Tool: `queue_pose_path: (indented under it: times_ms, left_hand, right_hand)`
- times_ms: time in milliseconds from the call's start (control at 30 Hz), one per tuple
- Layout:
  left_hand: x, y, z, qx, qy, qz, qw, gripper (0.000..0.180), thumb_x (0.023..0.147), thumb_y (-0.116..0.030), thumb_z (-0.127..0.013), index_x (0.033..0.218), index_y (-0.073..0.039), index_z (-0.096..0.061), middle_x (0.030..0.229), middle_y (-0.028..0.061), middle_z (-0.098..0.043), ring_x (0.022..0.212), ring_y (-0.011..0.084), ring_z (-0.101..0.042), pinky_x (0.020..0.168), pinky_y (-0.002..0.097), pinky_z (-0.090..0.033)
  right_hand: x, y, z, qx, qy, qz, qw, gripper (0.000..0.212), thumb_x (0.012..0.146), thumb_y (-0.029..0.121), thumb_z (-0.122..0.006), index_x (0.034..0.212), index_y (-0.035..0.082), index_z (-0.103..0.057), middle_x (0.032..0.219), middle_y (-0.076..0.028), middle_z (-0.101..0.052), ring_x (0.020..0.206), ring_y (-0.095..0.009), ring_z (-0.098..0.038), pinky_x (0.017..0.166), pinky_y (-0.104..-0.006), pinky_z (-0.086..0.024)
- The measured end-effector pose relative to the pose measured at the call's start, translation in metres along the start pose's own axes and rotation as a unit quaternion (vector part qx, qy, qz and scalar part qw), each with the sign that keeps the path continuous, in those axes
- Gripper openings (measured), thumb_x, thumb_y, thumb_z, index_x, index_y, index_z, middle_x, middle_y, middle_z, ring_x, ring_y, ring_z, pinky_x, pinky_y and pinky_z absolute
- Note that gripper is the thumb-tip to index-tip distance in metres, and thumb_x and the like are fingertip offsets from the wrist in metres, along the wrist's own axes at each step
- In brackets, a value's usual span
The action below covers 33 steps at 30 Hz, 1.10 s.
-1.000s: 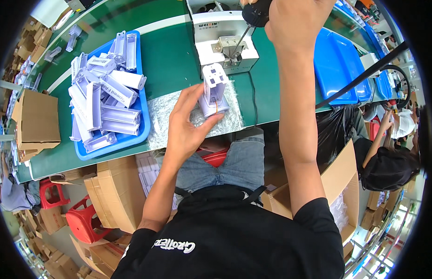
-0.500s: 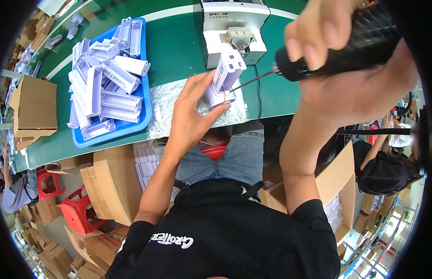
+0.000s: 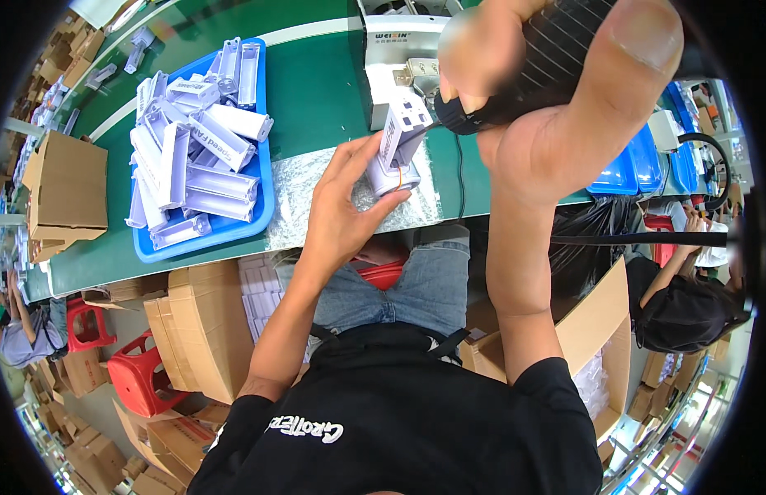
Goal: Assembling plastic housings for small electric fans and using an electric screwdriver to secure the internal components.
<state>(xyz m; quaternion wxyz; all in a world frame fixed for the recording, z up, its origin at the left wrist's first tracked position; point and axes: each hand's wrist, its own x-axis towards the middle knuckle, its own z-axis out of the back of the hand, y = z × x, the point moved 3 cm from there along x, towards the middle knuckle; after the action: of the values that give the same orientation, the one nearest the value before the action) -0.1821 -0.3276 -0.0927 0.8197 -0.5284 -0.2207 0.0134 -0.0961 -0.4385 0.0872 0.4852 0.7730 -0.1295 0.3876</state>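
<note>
- L hand (image 3: 340,210) is at approx. 7 o'clock of the white part (image 3: 403,136); its fingers curve round the base on the 9 o'clock side, thumb presses at 6 o'clock, so the grip is closed on the base.
- Part stands upright, slightly tilted to 1 o'clock, on the clear sheet (image 3: 300,198) at the near edge of the table (image 3: 317,91).
- R hand (image 3: 556,147) is at 2 o'clock of part; its fingers are wrapped round the black driver (image 3: 556,62), thumb sticks up.
- Driver's nose is just beside the part's top; the bit is mostly hidden, so I cannot tell if the tip touches.
- Orange wire (image 3: 400,179) shows at the foot of part, near the thumb.
- Machine (image 3: 391,49) is at 12 o'clock; blue tray (image 3: 266,198) w/ similar pieces (image 3: 226,132) at 9 o'clock.
- Step in hand, I judge: screw-driving at the base, prob. at tip alignment.
- Next move calls for, imo: base held firm, bit in line w/ the screw hole, wire kept clear, then steady pressure.
</note>
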Motion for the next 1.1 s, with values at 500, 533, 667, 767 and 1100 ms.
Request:
queue_pose_path:
  times_ms: [500,533,667,767,1100]
  left_hand:
    - [0.002,-0.004,0.000,-0.004,0.001,-0.016,1.000,0.071,0.076,-0.005,-0.088,0.142,-0.004,-0.060,0.130,0.0138,-0.064,0.116,0.0299,-0.065,0.100,0.0377,-0.051]
    - [0.002,-0.004,0.000,-0.002,0.002,-0.019,1.000,0.071,0.076,-0.005,-0.088,0.142,-0.004,-0.060,0.130,0.0138,-0.064,0.116,0.0299,-0.065,0.100,0.0377,-0.051]
    - [-0.002,-0.001,0.001,0.024,-0.004,-0.021,0.999,0.070,0.076,-0.007,-0.088,0.140,-0.001,-0.060,0.131,0.0162,-0.063,0.118,0.0320,-0.064,0.102,0.0377,-0.050]
    - [-0.001,0.000,0.002,0.053,0.000,-0.047,0.998,0.069,0.079,-0.011,-0.088,0.138,0.005,-0.057,0.132,0.0204,-0.062,0.121,0.0332,-0.062,0.106,0.0382,-0.048]
    - [0.046,-0.063,0.091,0.030,0.106,-0.055,0.992,0.070,0.081,-0.017,-0.089,0.143,-0.003,-0.058,0.134,0.0130,-0.060,0.122,0.0240,-0.061,0.106,0.0395,-0.050]
  right_hand:
    - [-0.019,-0.002,-0.013,0.099,-0.080,-0.056,0.990,0.054,0.103,0.027,-0.067,0.140,-0.007,-0.046,0.073,-0.011,-0.064,0.051,-0.012,-0.056,0.047,-0.0233,-0.045]
    - [-0.021,0.000,-0.013,0.087,-0.083,-0.057,0.991,0.050,0.102,0.021,-0.069,0.138,-0.007,-0.047,0.074,-0.010,-0.064,0.053,-0.011,-0.058,0.047,-0.0236,-0.044]
    - [-0.017,0.001,-0.011,0.107,-0.112,-0.069,0.985,0.045,0.104,0.024,-0.066,0.136,-0.005,-0.049,0.076,-0.010,-0.065,0.053,-0.012,-0.057,0.046,-0.0244,-0.045]
    - [0.041,-0.020,0.066,0.216,0.481,0.118,0.841,0.056,0.105,0.055,-0.050,0.116,0.000,-0.053,0.079,-0.007,-0.053,0.059,-0.017,-0.056,0.060,-0.0331,-0.050]
    - [-0.095,-0.048,0.153,-0.159,-0.084,-0.172,0.969,0.029,0.104,0.012,-0.060,0.128,-0.004,-0.055,0.082,-0.005,-0.059,0.066,-0.013,-0.058,0.062,-0.0290,-0.049]
